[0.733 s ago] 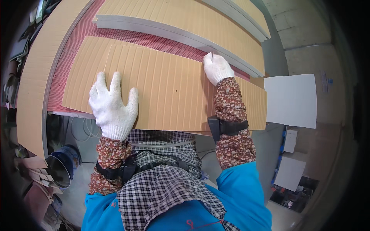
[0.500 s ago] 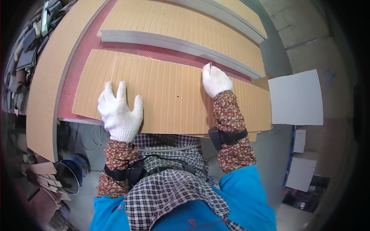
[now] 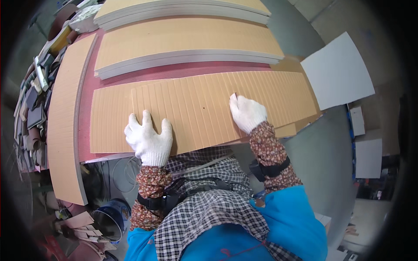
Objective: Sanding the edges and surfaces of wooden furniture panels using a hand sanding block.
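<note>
Both gloved hands lie on the ribbed tan cardboard sheet [image 3: 204, 108] that stretches across the near edge of the red-topped bench [image 3: 109, 82]. The left hand [image 3: 149, 138] is spread flat, fingers apart, palm pressing down near the sheet's near edge; it grips nothing. The right hand [image 3: 247, 113] rests further along with its fingers curled down onto the surface — whether it pinches a rib or merely presses, I cannot tell. The sheet itself hangs a little past the bench edge toward the person's checked apron [image 3: 204, 209], and a second tan piece [image 3: 287, 129] peeks out under its right end. Behind it, two grey-edged stacks of the same board [image 3: 187, 43] lie well apart from the hands, and a long narrow strip of board [image 3: 65, 130] runs down the left side of the bench. To my eye the risk lies in that overhang: with only flat palms holding it, the sheet could slide or tip off toward the floor if the pressure is uneven, and dragging it may carry the piece beneath along with it — or skew the two out of line. A push too hard on the unsupported edge would likely crease the ribs. The blue bucket [image 3: 111, 217] and scraps below would catch whatever falls.
</note>
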Demonstrator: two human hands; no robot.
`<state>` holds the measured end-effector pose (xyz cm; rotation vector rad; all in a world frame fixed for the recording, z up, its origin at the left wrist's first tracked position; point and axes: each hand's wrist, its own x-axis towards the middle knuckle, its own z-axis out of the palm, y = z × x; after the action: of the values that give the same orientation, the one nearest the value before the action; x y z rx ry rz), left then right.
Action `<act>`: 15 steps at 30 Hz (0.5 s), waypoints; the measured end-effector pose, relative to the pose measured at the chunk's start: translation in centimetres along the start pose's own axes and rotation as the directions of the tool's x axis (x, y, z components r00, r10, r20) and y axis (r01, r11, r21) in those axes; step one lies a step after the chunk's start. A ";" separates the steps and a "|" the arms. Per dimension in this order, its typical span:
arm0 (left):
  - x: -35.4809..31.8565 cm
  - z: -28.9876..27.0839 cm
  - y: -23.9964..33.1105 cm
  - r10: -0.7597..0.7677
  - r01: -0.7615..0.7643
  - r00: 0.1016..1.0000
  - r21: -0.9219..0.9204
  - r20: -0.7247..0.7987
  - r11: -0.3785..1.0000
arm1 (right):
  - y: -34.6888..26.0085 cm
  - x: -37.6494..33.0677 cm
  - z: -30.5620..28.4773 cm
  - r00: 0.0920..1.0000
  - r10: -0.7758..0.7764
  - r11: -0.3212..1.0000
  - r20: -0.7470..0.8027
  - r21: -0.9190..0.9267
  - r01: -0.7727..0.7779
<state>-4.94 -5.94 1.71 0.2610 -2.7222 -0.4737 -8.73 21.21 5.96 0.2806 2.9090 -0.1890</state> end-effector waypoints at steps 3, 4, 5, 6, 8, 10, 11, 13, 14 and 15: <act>0.1 0.6 1.3 0.023 -0.023 0.999 -0.025 0.032 0.999 | 2.1 0.8 0.4 0.999 -0.002 1.000 -0.052 0.009 0.003; 0.1 1.0 1.6 0.048 -0.047 0.998 -0.032 0.038 0.998 | 3.0 0.9 0.7 0.996 -0.020 0.999 -0.092 0.038 0.023; -0.1 1.4 1.8 0.072 -0.070 0.997 -0.038 0.042 0.997 | 4.0 0.9 1.0 0.995 -0.016 0.999 -0.095 0.028 0.018; -0.2 1.5 1.5 0.067 -0.065 0.997 -0.041 0.043 0.997 | 4.0 0.6 1.2 0.996 -0.004 1.000 -0.090 0.026 0.007; -0.4 1.7 1.0 0.144 -0.141 0.989 -0.068 0.037 0.988 | 4.3 -0.7 1.3 0.996 0.005 1.000 -0.085 0.018 -0.003; 0.0 0.6 -0.1 0.161 -0.158 0.985 -0.066 0.055 0.985 | 3.4 -3.1 0.7 0.999 0.023 1.000 -0.047 0.008 -0.023; 0.0 0.6 -0.8 0.188 -0.182 0.980 -0.092 0.065 0.979 | 3.6 -4.4 1.2 0.995 0.011 1.000 -0.103 0.010 -0.010; -0.1 0.3 -1.3 0.214 -0.200 0.971 -0.125 0.105 0.972 | 3.9 -7.0 1.4 0.995 0.018 1.000 -0.100 0.010 -0.017; -0.2 0.2 -1.6 0.207 -0.194 0.972 -0.122 0.109 0.973 | 4.1 -8.1 1.7 0.995 0.022 1.000 -0.099 0.017 -0.021; -0.2 0.1 -1.7 0.227 -0.211 0.969 -0.147 0.100 0.966 | 4.5 -9.3 2.0 0.995 0.025 1.000 -0.096 0.013 -0.024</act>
<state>-4.62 -7.41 0.97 -0.1076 -2.7715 -0.6231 1.45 23.67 5.64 0.3359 2.9990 -0.1935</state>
